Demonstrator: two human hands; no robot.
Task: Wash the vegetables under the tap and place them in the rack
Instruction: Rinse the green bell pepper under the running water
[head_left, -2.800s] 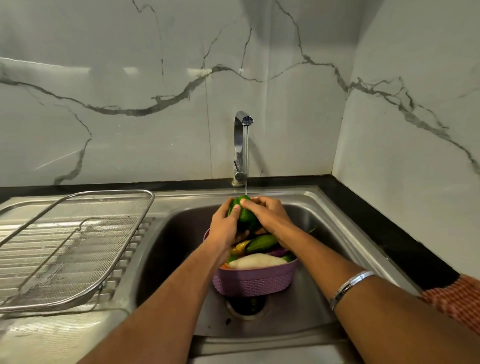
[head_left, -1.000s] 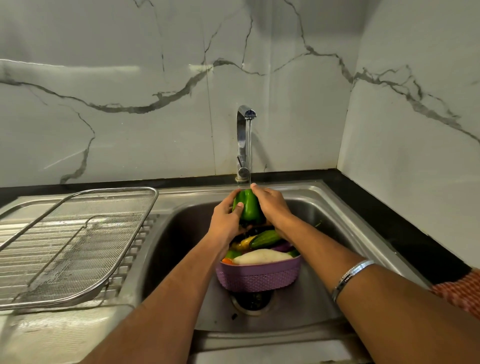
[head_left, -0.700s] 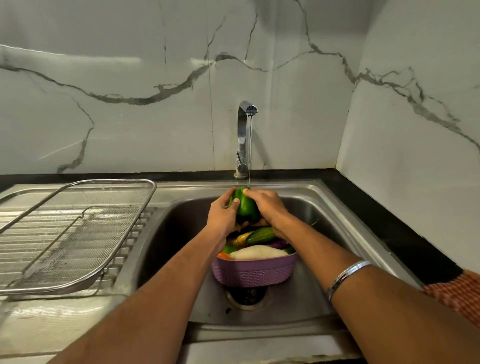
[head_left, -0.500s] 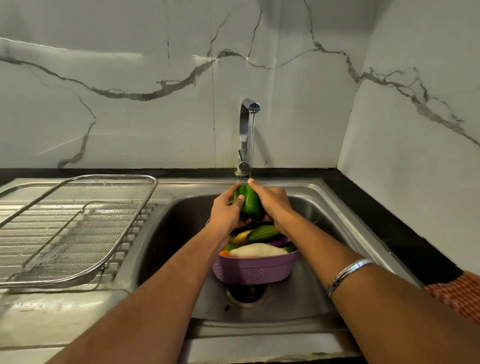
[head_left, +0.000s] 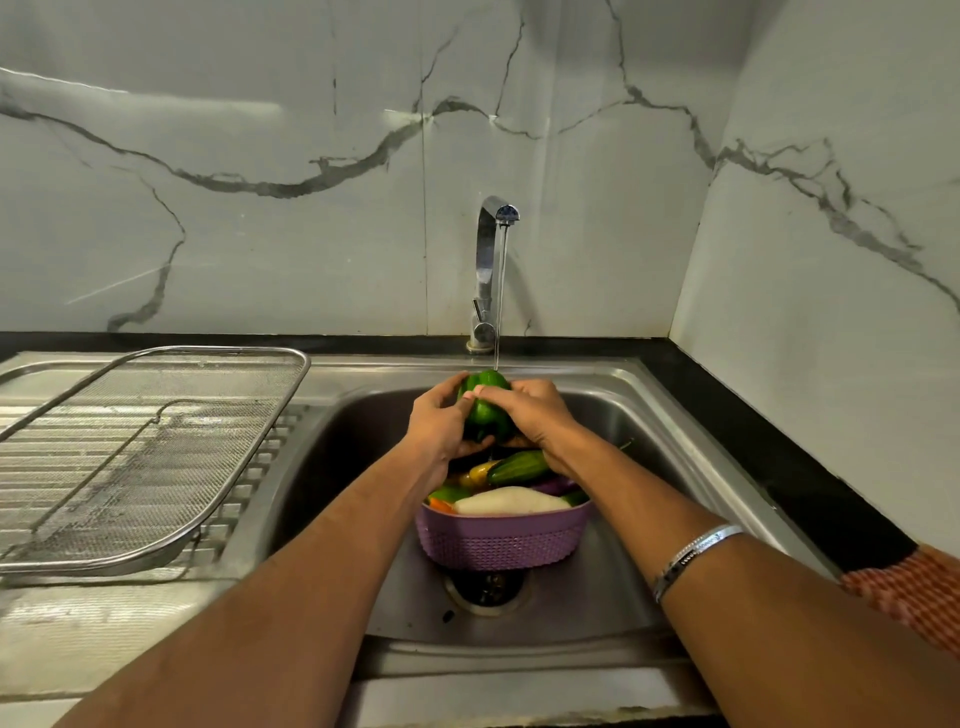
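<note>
A green bell pepper sits under the thin water stream from the chrome tap. My left hand grips its left side and my right hand wraps its right side, thumb across the front. Below them a purple plastic basket stands in the steel sink, holding several vegetables: a white radish, a striped green gourd, orange and yellow pieces. The wire mesh rack lies empty on the drainboard to the left.
The sink drain lies just in front of the basket. A black counter strip runs along the right wall. Marble-patterned walls close the back and right sides. The ribbed steel drainboard extends left under the rack.
Both hands have kept turning and rubbing the pepper under the stream; my right thumb now lies across its front. The basket and rack have stayed put.
</note>
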